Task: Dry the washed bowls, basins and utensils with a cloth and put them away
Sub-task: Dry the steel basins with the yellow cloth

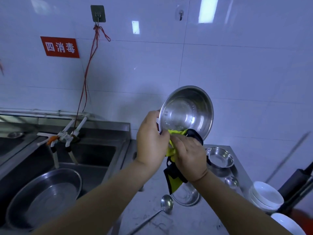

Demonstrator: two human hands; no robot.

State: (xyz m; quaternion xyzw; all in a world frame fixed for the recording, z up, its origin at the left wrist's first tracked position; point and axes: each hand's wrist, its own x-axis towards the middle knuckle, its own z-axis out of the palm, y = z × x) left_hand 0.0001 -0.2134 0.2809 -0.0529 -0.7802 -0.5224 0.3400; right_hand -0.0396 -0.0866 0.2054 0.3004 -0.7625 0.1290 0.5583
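A steel bowl (187, 111) is held up in the air over the counter, tilted so its wet inside faces me. My left hand (150, 141) grips its left rim. My right hand (189, 160) holds a yellow and dark blue cloth (174, 177) bunched against the bowl's lower rim, with the cloth's end hanging below my wrist. A ladle (166, 203) lies on the steel counter (169, 221), beside a shallow steel dish (186, 195). Another steel bowl (220, 157) and a small steel bowl (231, 181) stand further back.
A large steel basin (44, 197) leans in the sink (94, 156) at left, under the taps (67, 138). Stacked white bowls (266, 195) and another white bowl (286, 223) sit at the counter's right edge. The tiled wall (169, 61) rises just behind.
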